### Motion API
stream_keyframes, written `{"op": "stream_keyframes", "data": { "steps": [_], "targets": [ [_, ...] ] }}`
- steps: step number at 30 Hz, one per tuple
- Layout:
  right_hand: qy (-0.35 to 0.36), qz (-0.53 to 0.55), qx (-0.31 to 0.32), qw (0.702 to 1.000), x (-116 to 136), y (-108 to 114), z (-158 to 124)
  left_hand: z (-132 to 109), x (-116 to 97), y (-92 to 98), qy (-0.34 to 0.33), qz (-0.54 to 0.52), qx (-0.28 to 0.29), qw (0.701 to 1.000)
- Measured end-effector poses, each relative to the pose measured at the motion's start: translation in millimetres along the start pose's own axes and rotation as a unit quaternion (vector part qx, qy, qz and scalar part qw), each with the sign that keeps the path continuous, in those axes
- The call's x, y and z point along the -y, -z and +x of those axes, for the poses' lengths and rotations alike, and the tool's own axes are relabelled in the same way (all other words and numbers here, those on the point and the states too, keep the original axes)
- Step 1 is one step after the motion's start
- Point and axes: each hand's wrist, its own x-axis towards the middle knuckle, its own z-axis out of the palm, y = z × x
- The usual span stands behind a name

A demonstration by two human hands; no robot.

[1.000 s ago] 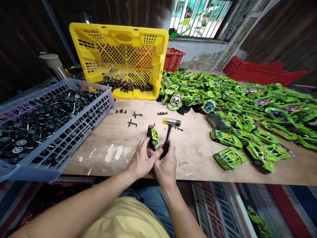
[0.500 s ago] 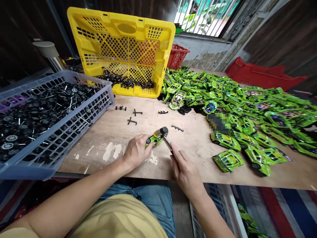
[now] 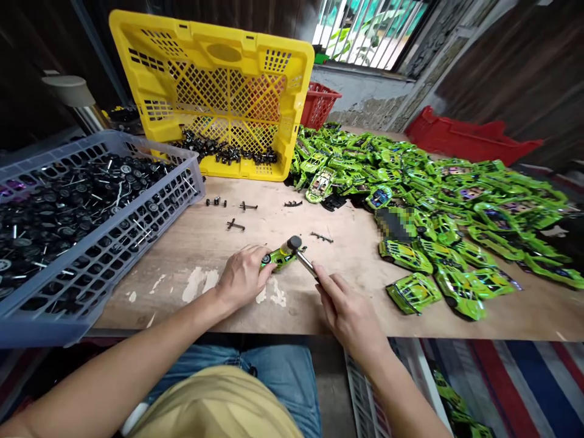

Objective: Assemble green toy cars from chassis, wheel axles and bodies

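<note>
While the left hand (image 3: 241,277) pinches a green toy car (image 3: 279,258) at its near end, fingers (image 3: 261,263) curled round the body and pressing it down on the wooden table (image 3: 347,255), the right hand (image 3: 350,311) is clenched on a small hammer (image 3: 298,254), low on its thin handle. Hammer head, dark with a yellowish end, sits on top of the car, touching it. Car lies roughly crosswise in front of the person, near the table's front edge, between the two hands.

White scuffed patches (image 3: 196,283) on the wood just beside the left hand. Further out on bare wood: loose black wheel-and-axle bits (image 3: 235,225), a few more scattered behind them toward the crate. One thin dark piece (image 3: 322,236) lies just right of the hammer head.

Left side: grey-blue slatted basket (image 3: 104,255) full of black wheels and metal axles. Behind: yellow crate (image 3: 210,85) tipped on its side, open face toward the person, black wheel sets (image 3: 223,152) heaped along its lower wall. Right half of the table: big heap of green car bodies (image 3: 438,188), with a nearer one (image 3: 413,293) lying singly, well apart from the hands. Red basket (image 3: 322,103) behind the yellow crate, red crate (image 3: 460,137) far right, barred window (image 3: 360,30) above. Bottom of view: yellow shirt (image 3: 219,407), blue jeans (image 3: 283,365).
</note>
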Motion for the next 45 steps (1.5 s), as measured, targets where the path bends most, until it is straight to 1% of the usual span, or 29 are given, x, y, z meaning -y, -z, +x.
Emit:
{"op": "stream_keyframes", "data": {
  "steps": [2,4,6,8,9,11,12,13,15,17,19,21,23,30,33,37,42,44,45],
  "targets": [
    [-0.020,-0.001,-0.019,1.000,-10.9,-1.7,2.7,0.2,3.1,2.3,-0.009,-0.010,0.007,1.000],
    [-0.073,-0.023,-0.042,0.996,-25.2,-5.4,6.2,0.5,7.2,5.6,-0.023,-0.022,0.017,0.999],
    [-0.116,-0.047,-0.043,0.991,-37.6,-9.8,11.8,1.0,11.8,8.9,-0.035,-0.035,0.024,0.998],
    [-0.117,-0.037,-0.056,0.991,-42.3,-13.3,21.0,1.5,15.8,10.5,-0.045,-0.057,0.029,0.997],
    [-0.099,-0.008,-0.067,0.993,-41.0,-14.5,27.1,1.8,17.3,10.4,-0.046,-0.071,0.031,0.996],
    [-0.050,0.085,-0.076,0.992,-32.6,-17.0,41.9,2.2,19.0,7.9,-0.032,-0.110,0.034,0.993],
    [-0.024,0.141,-0.061,0.988,-26.9,-19.2,49.8,2.4,19.1,5.6,-0.012,-0.134,0.037,0.990],
    [-0.002,0.199,-0.033,0.979,-21.4,-22.2,57.3,2.8,18.8,3.0,0.015,-0.160,0.041,0.986],
    [0.011,0.302,0.025,0.953,-13.2,-31.2,69.1,4.2,17.5,-2.8,0.072,-0.216,0.048,0.973],
    [-0.013,0.378,0.054,0.924,-10.3,-42.0,74.9,6.4,16.4,-8.1,0.107,-0.274,0.054,0.954],
    [-0.057,0.429,0.050,0.900,-11.3,-51.5,75.1,8.8,16.2,-11.8,0.118,-0.318,0.060,0.939],
    [-0.088,0.465,0.045,0.880,-13.4,-57.0,72.6,10.3,16.7,-13.8,0.124,-0.338,0.065,0.931],
    [-0.099,0.483,0.046,0.869,-14.7,-58.6,70.4,10.6,17.1,-14.5,0.122,-0.343,0.064,0.929],
    [-0.059,0.466,0.037,0.882,-13.8,-56.6,72.0,10.8,16.7,-14.0,0.079,-0.337,0.055,0.937],
    [-0.067,0.469,0.033,0.880,-13.0,-57.4,72.2,10.5,20.2,-14.2,0.074,-0.342,0.059,0.935],
    [-0.074,0.479,0.034,0.874,-11.9,-57.0,70.6,7.4,23.4,-13.7,0.037,-0.341,0.067,0.937],
    [-0.049,0.466,0.025,0.883,-11.7,-56.9,67.1,2.1,20.5,-13.3,-0.005,-0.315,0.043,0.948],
    [-0.032,0.451,0.012,0.892,-9.3,-55.1,66.3,0.6,22.1,-12.1,0.002,-0.313,0.051,0.948],
    [-0.019,0.440,0.000,0.898,-6.8,-53.0,66.1,0.2,23.9,-10.7,0.017,-0.319,0.057,0.946]
  ]
}}
